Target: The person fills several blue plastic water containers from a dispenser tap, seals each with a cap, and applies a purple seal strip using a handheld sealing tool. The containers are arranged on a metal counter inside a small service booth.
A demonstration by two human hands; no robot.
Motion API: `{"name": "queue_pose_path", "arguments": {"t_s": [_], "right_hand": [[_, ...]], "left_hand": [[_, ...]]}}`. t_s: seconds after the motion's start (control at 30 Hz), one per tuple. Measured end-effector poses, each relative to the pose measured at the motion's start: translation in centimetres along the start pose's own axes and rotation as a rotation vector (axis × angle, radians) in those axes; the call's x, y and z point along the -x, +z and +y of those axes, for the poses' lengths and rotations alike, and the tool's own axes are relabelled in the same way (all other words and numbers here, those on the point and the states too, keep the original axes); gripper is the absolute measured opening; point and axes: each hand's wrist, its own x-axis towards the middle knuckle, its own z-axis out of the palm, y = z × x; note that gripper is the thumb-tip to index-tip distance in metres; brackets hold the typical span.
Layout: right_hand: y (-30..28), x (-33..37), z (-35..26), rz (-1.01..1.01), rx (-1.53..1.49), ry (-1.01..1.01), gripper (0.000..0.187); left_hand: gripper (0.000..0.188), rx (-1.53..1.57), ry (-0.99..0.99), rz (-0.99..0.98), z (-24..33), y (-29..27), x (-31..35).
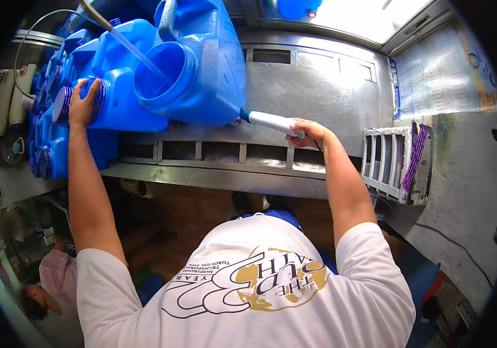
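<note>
My left hand [84, 105] is closed over the ribbed dark-blue cap [98, 100] of a blue water jug [135, 107], fingers curled round its edge. To the right, an uncapped blue jug [216, 75] has its wide mouth facing me, and a clear stream runs into it from a pipe [96, 14]. My right hand [306, 134] grips a white, tube-shaped tool [274, 123] with a blue tip. That tip points left at the lower corner of the uncapped jug; whether it touches is unclear.
Several more blue jugs stand at the far left. Below them runs a metal counter [318, 87] with a slotted front edge [219, 152]. A white slatted rack [383, 165] holds purple strips at right, near a wall calendar [443, 72]. Another person [57, 278] is at lower left.
</note>
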Motion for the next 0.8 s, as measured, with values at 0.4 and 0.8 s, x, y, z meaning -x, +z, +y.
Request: {"name": "queue_pose_path", "arguments": {"t_s": [0.4,0.8], "right_hand": [[-2.6,-1.0,4.2,-0.122,-0.291,0.021,0.062],[-0.9,-0.2,5.3,-0.094,-0.223,0.039,0.069]], "left_hand": [[0.087,0.032,-0.009,0.023,0.7,-0.2,0.6],[0.085,-0.042,0.088,0.025,-1.0,0.5,0.2]]}}
